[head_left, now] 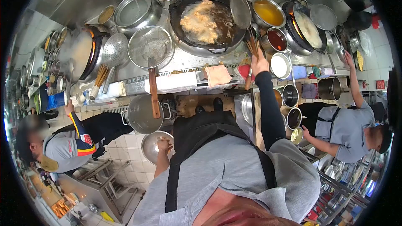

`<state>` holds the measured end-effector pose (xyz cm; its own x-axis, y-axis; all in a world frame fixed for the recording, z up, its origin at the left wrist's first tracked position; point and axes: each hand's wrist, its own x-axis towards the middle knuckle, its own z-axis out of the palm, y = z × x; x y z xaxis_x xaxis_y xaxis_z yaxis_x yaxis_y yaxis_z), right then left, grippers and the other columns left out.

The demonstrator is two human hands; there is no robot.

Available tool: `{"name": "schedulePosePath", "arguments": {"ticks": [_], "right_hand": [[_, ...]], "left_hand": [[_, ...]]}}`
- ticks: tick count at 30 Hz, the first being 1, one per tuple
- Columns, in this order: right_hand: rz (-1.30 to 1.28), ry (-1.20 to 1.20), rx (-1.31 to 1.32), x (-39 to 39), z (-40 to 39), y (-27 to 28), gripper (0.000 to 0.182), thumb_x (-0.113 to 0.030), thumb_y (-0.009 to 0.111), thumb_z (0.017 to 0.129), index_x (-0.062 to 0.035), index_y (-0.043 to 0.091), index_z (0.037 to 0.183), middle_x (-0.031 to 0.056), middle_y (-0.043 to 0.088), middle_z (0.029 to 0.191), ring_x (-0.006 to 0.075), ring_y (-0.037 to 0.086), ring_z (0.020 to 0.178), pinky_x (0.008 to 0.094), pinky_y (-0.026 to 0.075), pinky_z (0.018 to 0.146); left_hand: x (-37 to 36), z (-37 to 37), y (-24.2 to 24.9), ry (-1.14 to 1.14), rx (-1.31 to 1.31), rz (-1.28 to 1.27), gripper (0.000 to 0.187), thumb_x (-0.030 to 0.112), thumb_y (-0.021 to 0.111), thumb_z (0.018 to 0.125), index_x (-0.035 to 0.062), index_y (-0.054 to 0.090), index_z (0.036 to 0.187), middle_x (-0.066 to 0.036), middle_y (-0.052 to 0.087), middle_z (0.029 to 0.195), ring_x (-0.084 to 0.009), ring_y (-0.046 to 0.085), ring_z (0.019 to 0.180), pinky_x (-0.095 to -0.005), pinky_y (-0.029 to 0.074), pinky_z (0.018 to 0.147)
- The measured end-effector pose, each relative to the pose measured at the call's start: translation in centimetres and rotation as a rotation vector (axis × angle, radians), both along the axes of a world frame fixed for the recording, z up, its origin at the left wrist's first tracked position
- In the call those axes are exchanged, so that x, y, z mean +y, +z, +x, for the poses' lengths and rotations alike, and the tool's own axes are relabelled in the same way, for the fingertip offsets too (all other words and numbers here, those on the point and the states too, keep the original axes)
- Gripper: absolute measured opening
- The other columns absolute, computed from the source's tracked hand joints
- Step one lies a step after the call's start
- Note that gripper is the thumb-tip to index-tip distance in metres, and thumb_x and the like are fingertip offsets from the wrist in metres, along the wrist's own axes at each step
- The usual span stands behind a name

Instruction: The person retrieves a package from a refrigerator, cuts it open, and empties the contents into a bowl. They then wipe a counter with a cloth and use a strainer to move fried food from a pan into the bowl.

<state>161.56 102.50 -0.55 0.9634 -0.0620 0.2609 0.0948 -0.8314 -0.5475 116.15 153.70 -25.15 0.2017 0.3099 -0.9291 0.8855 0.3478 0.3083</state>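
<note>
While right hand grips chopsticks | wok beyond | strainer beside.

Bright even light, fisheye edges, steel glare

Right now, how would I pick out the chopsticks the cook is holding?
Find the big black wok of frying food at the stove's middle. At its right rim, the right hand grips long wooden chopsticks, unlike the stick bundle lying far left.

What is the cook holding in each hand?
The right hand grips long chopsticks near their lower ends. The left hand holds a metal bowl by its rim.
</note>
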Motion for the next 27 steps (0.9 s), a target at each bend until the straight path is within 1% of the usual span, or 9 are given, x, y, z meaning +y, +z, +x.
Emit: {"name": "schedulePosePath", "arguments": {"ticks": [3,6,10,13,14,18,22,24,27], "right_hand": [[0.695,-0.151,0.509,1.2,-3.5,0.5,0.054,-0.022,0.057,0.099,-0.0044,0.041,0.148,0.0139,0.064,0.077,0.0236,0.059,0.055,0.0364,0.047,0.047],[1.246,-0.13,0.683,2.0,-4.4,0.6,0.056,-0.021,0.058,0.1,-0.006,0.037,0.151,0.0017,0.053,0.073,0.0081,0.044,0.051,0.0228,0.03,0.039],[1.482,-0.111,0.644,3.7,-0.5,-1.6,0.04,-0.019,0.059,0.101,-0.0133,0.044,0.137,0.0045,0.055,0.075,0.0076,0.038,0.046,0.0216,0.024,0.036],[1.48,-0.155,0.612,4.6,2.2,-0.7,0.034,-0.019,0.059,0.101,-0.0137,0.047,0.132,0.0041,0.055,0.075,0.0068,0.038,0.047,0.0203,0.024,0.036],[1.467,-0.131,0.624,4.4,2.7,-0.8,0.051,-0.019,0.058,0.1,-0.0149,0.04,0.148,0.0039,0.055,0.074,0.0076,0.04,0.048,0.0219,0.027,0.038],[1.485,0.019,0.65,6.9,1.8,3.2,0.049,-0.018,0.058,0.101,-0.0144,0.042,0.148,0.003,0.056,0.074,0.006,0.039,0.046,0.0206,0.027,0.038],[1.209,0.111,0.585,14.2,2.9,6.0,0.054,-0.011,0.059,0.098,-0.0144,0.041,0.15,0.0011,0.054,0.071,0.0035,0.038,0.046,0.0195,0.026,0.038],[0.848,0.302,0.313,17.6,6.8,1.3,0.06,-0.008,0.06,0.093,-0.0089,0.04,0.149,0.0131,0.066,0.084,0.0221,0.061,0.065,0.0356,0.049,0.056],[0.211,0.314,-0.014,26.3,9.7,1.5,0.064,-0.012,0.058,0.092,-0.0078,0.033,0.152,0.0266,0.069,0.106,0.0415,0.068,0.088,0.0473,0.054,0.08]], "left_hand": [[-0.9,-0.7,0.5,-0.025,-0.047,0.053,0.029,0.019,0.051,0.099,0.006,0.056,0.123,-0.013,0.061,0.114,-0.0326,0.066,0.091,-0.0445,0.061,0.062],[-1.7,-1.7,0.5,-0.082,0.041,0.084,0.03,0.021,0.05,0.099,0.0072,0.057,0.124,-0.013,0.062,0.115,-0.0329,0.067,0.087,-0.0425,0.06,0.056],[-1.2,-1.7,-0.1,-0.114,0.084,0.059,0.029,0.02,0.049,0.098,0.0062,0.06,0.121,-0.011,0.065,0.109,-0.0296,0.068,0.084,-0.0439,0.06,0.063],[0.7,-0.6,-0.2,-0.111,0.063,0.039,0.028,0.017,0.047,0.097,0.0048,0.063,0.117,-0.009,0.068,0.103,-0.0263,0.069,0.083,-0.0458,0.06,0.072],[1.3,-0.4,0.0,-0.065,-0.059,0.039,0.029,0.015,0.046,0.095,0.0014,0.062,0.115,-0.011,0.067,0.099,-0.0251,0.068,0.082,-0.0422,0.06,0.067],[2.2,2.2,2.2,0.04,-0.158,0.083,0.025,0.007,0.052,0.092,0.0001,0.055,0.116,-0.014,0.061,0.1,-0.0249,0.063,0.08,-0.0398,0.058,0.062],[2.2,0.6,0.3,0.123,-0.178,0.047,0.028,0.005,0.054,0.092,0.0047,0.054,0.12,-0.014,0.061,0.1,-0.0255,0.063,0.082,-0.0417,0.059,0.063],[1.5,-0.7,0.1,0.104,-0.11,0.06,0.03,0.006,0.054,0.093,0.0064,0.053,0.122,-0.015,0.061,0.101,-0.0268,0.064,0.083,-0.0437,0.06,0.066],[-1.6,-2.0,1.2,0.17,-0.056,0.148,0.019,0.015,0.051,0.097,0.0071,0.059,0.113,-0.01,0.063,0.09,-0.0254,0.064,0.071,-0.0431,0.059,0.064]]}}
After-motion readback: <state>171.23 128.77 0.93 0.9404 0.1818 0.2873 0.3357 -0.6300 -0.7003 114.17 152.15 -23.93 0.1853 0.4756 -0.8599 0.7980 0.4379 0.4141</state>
